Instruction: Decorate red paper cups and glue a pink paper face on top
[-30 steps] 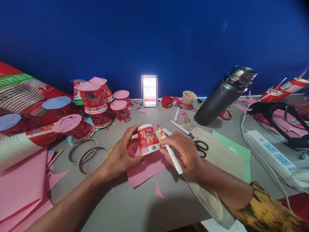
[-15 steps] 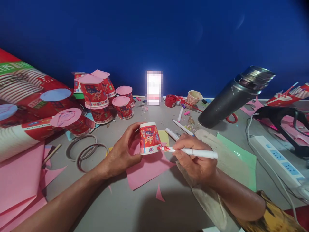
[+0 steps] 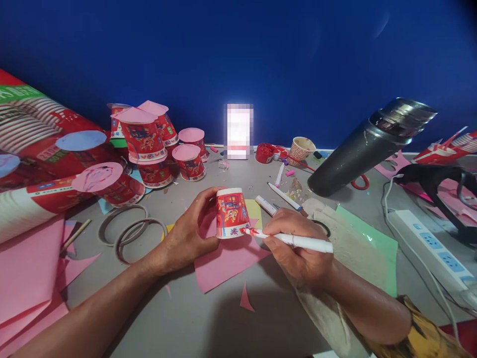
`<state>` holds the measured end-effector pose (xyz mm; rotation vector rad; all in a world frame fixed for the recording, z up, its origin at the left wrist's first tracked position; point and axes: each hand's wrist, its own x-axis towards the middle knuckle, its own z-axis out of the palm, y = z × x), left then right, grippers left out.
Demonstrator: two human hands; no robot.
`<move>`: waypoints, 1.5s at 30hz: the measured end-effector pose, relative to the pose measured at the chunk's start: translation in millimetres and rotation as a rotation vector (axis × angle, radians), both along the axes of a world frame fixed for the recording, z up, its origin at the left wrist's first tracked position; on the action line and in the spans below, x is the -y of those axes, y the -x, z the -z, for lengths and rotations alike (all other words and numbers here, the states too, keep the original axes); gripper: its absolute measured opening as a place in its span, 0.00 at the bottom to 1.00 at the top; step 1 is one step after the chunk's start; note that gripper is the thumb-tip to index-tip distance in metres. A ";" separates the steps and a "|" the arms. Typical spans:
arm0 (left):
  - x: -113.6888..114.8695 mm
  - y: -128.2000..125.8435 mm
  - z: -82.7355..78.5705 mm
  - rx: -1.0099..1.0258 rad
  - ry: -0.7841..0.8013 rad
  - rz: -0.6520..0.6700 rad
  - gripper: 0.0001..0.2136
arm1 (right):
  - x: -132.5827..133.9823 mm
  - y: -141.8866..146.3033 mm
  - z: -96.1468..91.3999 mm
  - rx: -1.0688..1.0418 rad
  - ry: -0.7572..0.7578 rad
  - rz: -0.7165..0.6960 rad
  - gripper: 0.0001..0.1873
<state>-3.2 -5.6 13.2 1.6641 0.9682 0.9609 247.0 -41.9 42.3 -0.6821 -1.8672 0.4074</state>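
My left hand (image 3: 188, 231) grips a red printed paper cup (image 3: 231, 214) from its left side, thumb low and fingers behind it. The cup is upside down, a little tilted, its white rim band at the bottom bearing small blue and red marks. Between the thumb and fingers of my right hand (image 3: 303, 243) is a white marker (image 3: 307, 243) with a red tip, pointing left. That tip meets the white band near the cup's lower right. Pink paper (image 3: 227, 268) lies on the table below the cup, with a yellow piece (image 3: 254, 209) behind it.
Decorated cups with paper discs (image 3: 139, 134) stand stacked at the back left, near two grey tape rings (image 3: 136, 238). To the right are a leaning dark thermos (image 3: 346, 149), a cloth (image 3: 335, 233), green paper (image 3: 372, 238) and a power strip (image 3: 432, 248). Loose markers (image 3: 283, 196) lie behind my right hand.
The marker tip has shifted slightly left along the cup's white band, my right hand moving with it. My left hand keeps its hold on the cup. The camera view has moved slightly.
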 end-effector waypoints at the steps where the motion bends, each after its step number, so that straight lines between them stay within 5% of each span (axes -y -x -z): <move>1: 0.0 -0.1 -0.2 -0.004 -0.002 -0.001 0.39 | -0.2 -0.1 -0.3 0.006 0.001 0.003 0.06; 45: -0.8 0.1 -1.2 -0.055 -0.037 -0.018 0.39 | -2.0 -1.3 0.2 0.020 -0.007 0.012 0.05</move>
